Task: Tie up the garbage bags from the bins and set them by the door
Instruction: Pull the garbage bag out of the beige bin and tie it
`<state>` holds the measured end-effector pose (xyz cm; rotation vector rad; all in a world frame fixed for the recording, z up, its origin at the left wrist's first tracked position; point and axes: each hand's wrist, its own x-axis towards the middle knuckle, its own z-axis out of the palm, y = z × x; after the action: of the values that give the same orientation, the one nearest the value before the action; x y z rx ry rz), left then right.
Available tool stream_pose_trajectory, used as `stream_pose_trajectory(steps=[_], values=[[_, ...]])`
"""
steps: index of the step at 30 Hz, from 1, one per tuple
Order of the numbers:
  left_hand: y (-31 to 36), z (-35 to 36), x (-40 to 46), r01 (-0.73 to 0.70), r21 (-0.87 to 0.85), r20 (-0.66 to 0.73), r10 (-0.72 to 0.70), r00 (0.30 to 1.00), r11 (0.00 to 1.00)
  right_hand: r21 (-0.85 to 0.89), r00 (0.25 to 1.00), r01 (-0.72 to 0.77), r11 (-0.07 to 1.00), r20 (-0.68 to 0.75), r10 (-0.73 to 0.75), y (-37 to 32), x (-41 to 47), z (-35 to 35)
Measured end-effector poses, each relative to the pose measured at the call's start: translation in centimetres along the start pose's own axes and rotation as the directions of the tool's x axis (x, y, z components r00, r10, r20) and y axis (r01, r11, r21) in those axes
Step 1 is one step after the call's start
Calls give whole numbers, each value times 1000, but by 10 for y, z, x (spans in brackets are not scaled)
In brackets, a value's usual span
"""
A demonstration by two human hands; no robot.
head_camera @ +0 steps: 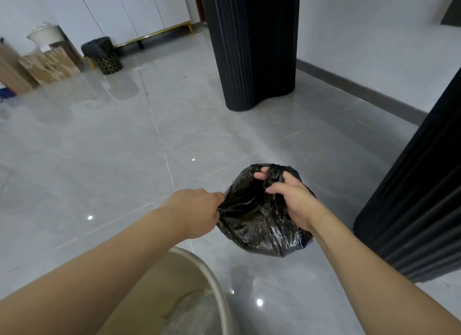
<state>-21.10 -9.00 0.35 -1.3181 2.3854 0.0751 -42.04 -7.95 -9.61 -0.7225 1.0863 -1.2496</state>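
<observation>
A small black garbage bag (pixel 259 225) hangs in the air above the grey tiled floor, low and right of centre. My left hand (pixel 197 212) grips the bag's left rim, bunched in its fingers. My right hand (pixel 289 197) holds the right rim, fingers curled round a gathered strip of plastic. The bag's mouth gapes between the two hands. An open beige bin (pixel 212 267) with no liner stands just below my left forearm. Far off at the back left stands another bin (pixel 107 57) lined with a black bag.
A black fluted column (pixel 254 47) rises ahead, and a second dark fluted panel (pixel 414 210) stands at the right. Cardboard boxes (pixel 47 65) and a white bucket (pixel 46 36) crowd the back left by white cabinets. Glossy floor stretches between.
</observation>
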Motion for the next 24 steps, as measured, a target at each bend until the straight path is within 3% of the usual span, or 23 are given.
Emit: stream_pose_trajectory(steps=[4,9,12,15,19,24], values=[[-6,-4,-1,21,15,-92,-20,996,1000,-306,975,3,952,212,65,7,-3,7],[-6,-2,-4,41,-137,-121,-58,991,990,-203,964,-23,979,254,76,12,-4,17],[-11,-6,-2,48,-202,-117,-73,990,978,-369,937,-12,929,321,140,15,-8,25],[-20,-9,-1,38,-253,-121,-71,990,967,-615,939,16,788,280,199,20,-12,42],[-29,-13,-2,69,-294,-147,-117,982,953,-672,959,120,731,270,90,20,-13,52],[-32,-18,-7,109,-299,15,-110,994,948,-733,968,46,679,200,151,7,-4,41]])
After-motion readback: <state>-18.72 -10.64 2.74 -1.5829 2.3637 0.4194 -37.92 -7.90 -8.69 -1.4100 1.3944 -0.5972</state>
